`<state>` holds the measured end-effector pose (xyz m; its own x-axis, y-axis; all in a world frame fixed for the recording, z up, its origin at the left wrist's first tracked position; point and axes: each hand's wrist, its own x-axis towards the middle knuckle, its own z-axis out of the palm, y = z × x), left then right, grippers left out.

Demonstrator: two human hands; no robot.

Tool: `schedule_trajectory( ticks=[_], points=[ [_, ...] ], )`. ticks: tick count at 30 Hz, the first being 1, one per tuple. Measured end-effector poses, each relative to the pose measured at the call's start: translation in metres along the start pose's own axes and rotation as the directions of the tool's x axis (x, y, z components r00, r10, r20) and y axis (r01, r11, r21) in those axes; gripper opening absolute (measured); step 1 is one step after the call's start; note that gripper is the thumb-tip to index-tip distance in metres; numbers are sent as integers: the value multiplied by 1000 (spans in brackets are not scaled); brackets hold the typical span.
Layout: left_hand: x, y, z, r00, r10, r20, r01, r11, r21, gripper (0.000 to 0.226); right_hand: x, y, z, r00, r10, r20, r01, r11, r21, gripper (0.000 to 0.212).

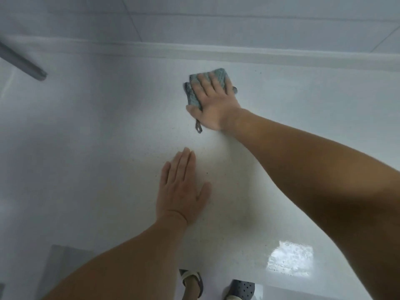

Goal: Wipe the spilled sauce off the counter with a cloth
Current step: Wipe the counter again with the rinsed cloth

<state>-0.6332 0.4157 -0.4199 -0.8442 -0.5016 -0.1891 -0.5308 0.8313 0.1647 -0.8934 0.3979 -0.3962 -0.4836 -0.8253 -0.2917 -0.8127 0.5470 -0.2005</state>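
Cloth (195, 98) under right hand (213, 105), fingers flat, pressing; left hand (180, 191) flat on counter (97, 137).

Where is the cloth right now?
In the head view, the cloth lies flat on the counter near the back wall, upper centre, pressed under the right hand.

The right hand (213, 102) hides most of the cloth (194, 98), the grey bar (23, 64) runs off the left edge, both shoes (240, 289) are cut by the bottom edge, and the whole view is blurred.
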Motion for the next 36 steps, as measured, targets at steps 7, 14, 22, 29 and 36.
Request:
schedule_trajectory(
  ticks=[7,14,22,29,36],
  points=[
    [2,0,1,999,-2,-39,2,1000,2,85,-45,111,-5,936,341,-90,-332,938,104,88],
    [0,2,0,999,-2,-54,3,1000,19,83,-50,63,1,878,475,-54,-463,874,147,83],
    [1,2,1,998,-8,-70,8,1000,-1,80,-103,138,0,982,185,-48,-185,983,3,85],
    [-1,1,5,994,-3,-112,1,1000,-20,77,-120,130,7,832,552,-52,-542,830,132,84],
    [-2,3,6,993,-13,-114,14,1000,15,74,-188,101,39,1000,-4,11,4,1000,-23,86]
  ],
)
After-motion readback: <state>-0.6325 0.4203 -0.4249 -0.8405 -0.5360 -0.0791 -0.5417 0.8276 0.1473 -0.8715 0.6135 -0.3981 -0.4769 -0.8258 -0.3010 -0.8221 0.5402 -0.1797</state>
